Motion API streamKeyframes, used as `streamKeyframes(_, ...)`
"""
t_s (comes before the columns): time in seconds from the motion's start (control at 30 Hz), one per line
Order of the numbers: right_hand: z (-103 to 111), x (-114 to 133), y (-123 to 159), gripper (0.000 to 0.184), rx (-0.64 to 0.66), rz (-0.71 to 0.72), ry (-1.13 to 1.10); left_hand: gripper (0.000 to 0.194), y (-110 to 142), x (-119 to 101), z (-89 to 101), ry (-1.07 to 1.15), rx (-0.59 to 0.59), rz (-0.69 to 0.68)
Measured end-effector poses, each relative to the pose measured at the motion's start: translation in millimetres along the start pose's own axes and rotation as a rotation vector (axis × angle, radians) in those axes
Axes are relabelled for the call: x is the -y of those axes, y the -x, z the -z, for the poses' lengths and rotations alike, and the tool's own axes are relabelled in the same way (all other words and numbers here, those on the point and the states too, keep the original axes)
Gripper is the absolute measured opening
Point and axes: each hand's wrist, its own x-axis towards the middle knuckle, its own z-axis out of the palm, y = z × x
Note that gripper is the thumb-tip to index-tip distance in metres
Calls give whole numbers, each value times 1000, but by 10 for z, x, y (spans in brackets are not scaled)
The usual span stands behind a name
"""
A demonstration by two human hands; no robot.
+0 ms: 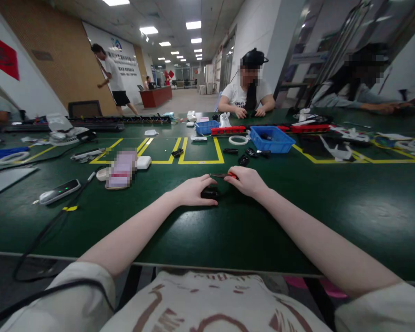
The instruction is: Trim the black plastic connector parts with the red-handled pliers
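Note:
My left hand (193, 191) is curled around a small black object (209, 192) on the green table, its thumb and fingers on either side; what kind of object it is I cannot make out. In my right hand (246, 181), closed, is a red-handled tool (232, 175) with a slim metal end. That end points left and reaches the fingertips of my left hand, above the black object. Whether it touches the object I cannot tell. Just beyond my hands lies a small black part (243, 160), near other black pieces (230, 151).
A blue bin (276, 145) holding dark items stands ahead on the green table (180, 240). To the left are a phone (121, 169), a white case (144, 162), a handheld device (59, 192) and a black cable (46, 227). A co-worker (249, 92) sits opposite.

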Motion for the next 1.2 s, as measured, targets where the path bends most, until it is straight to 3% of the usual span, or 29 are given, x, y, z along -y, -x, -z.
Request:
streamKeyframes(0.1,-16,-79,59,35,-75,53,-6,59,33,34,28,62,9,8)
streamKeyframes(0.3,-30,-111,66,45,-179,175,-9,39,15,41,30,97,14,2)
streamKeyframes(0.57,-70,-25,40,42,-154,314,30,33,-43,-32,13,24,24,49)
streamKeyframes(0.77,-88,-146,41,26,-173,291,56,37,-64,-93,28,-44,55,93)
streamKeyframes(1.2,-104,-141,33,23,-111,334,78,37,-67,-87,39,-64,78,106)
